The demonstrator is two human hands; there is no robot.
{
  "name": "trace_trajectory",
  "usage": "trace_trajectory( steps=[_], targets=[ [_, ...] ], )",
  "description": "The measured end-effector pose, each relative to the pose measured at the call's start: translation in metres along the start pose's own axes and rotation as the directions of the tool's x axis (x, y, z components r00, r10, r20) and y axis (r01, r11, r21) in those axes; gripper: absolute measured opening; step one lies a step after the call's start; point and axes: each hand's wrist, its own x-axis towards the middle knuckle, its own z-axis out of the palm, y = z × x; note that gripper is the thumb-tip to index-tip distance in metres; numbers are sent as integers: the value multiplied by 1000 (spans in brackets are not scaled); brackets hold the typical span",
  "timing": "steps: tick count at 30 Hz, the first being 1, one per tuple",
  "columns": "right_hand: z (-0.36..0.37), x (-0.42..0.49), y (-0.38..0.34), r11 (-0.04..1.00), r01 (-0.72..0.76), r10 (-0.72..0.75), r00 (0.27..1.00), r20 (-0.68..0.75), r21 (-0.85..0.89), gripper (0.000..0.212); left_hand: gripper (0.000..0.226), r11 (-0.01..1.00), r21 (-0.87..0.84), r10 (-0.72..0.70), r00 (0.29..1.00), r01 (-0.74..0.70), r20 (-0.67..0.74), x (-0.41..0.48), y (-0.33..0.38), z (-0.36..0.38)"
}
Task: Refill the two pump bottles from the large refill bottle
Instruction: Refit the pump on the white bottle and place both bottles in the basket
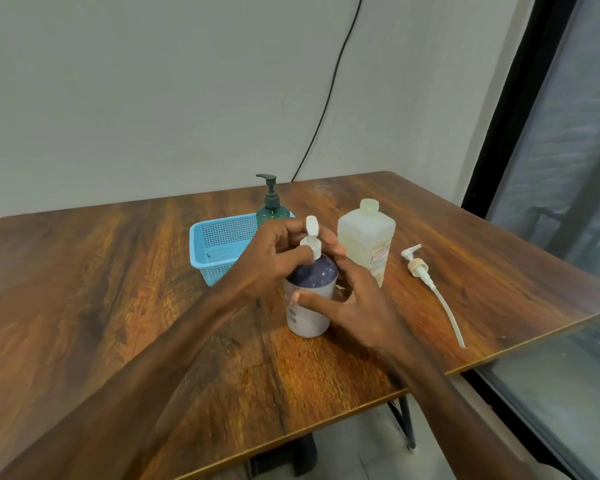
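A white bottle with a dark blue shoulder stands upright mid-table; its white flip cap is hinged open. My left hand curls round the bottle's neck and cap. My right hand grips the bottle's body from the right, thumb across the front. Just behind it stands a translucent square bottle with an open mouth and no pump. Its white pump with a long dip tube lies flat on the table to the right. A green pump bottle stands at the back, pump fitted.
A light blue perforated basket sits left of the bottles, in front of the green one. The wooden table ends close on the right, beside a dark-framed window. A black cable runs down the wall.
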Motion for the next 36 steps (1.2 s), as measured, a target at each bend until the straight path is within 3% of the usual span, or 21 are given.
trace_trajectory(
  steps=[1, 3, 6, 10, 12, 15, 19, 25, 30, 33, 36],
  targets=[
    [0, 0, 1, 1000, -1, 1, 1000, -1, 0, 59, 17, 999, 44, 1, 1000, -1, -20, 0, -2, 2],
    [-1, 0, 2, 1000, -1, 1, 1000, 9, 12, 54, 40, 985, 172, 11, 994, 8, -109, -3, -6, 3],
    [0, 2, 3, 1000, 13, -13, 1000, 9, 23, 65, 57, 995, 76, -44, 975, 61, -217, -6, -7, -5],
    [2, 4, 7, 1000, 12, -12, 1000, -2, 15, 71, 40, 998, -5, -57, 995, 57, -81, -6, -6, -16],
    [3, 3, 7, 1000, 15, -15, 1000, -10, 12, 73, 47, 999, -7, -51, 999, 51, -2, -7, -1, -11],
    [3, 2, 9, 1000, 20, -19, 1000, -23, 19, 70, 36, 998, -44, -54, 998, 55, 26, 0, 1, 6],
    [3, 0, 7, 999, 26, -24, 999, -33, 48, 69, 36, 999, 8, -49, 997, 50, -54, 12, 1, 22],
    [3, 0, 4, 998, 18, -17, 1000, -10, 60, 66, 56, 994, 14, -105, 983, 108, -153, -8, -8, -15],
    [5, 0, 5, 998, 7, -6, 1000, -19, 66, 70, 36, 989, 85, -109, 984, 122, -143, -16, -7, -25],
    [6, 0, 4, 999, 3, -2, 1000, -22, 41, 70, 47, 982, 131, -98, 963, 134, -252, -17, -8, -7],
    [6, 0, 5, 997, 11, -9, 999, -32, 76, 64, 42, 969, 215, -32, 922, 124, -386, -15, -7, 12]
  ],
)
